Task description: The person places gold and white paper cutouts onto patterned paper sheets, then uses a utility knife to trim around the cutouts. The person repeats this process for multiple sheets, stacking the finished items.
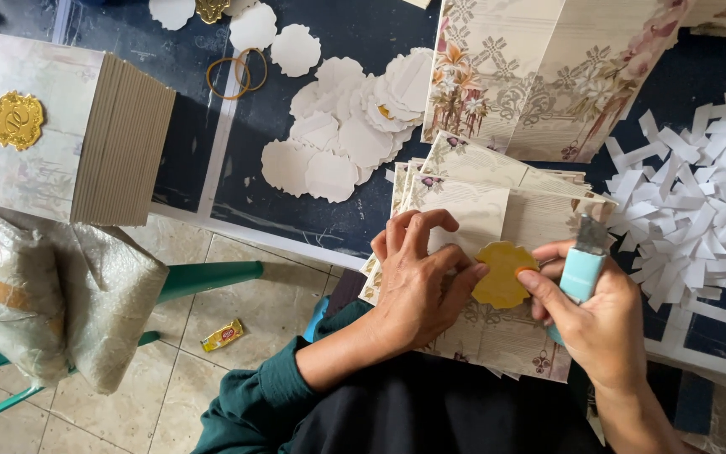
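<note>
My left hand (420,277) presses down on a floral-printed card on top of a stack of cards (497,202) that rests on my lap and the table edge. Its fingertips touch a gold scalloped emblem (502,274) lying on the card. My right hand (590,311) holds a light blue tool with a grey tip (583,265) against the palm, while its thumb and forefinger pinch the emblem's right edge.
White scalloped paper cut-outs (342,126) lie scattered on the dark table, beside rubber bands (237,74). A tall stack of finished cards with a gold emblem (17,120) stands at left. White paper strips (699,210) pile at right. A plastic-wrapped bundle (35,294) sits on a green stool.
</note>
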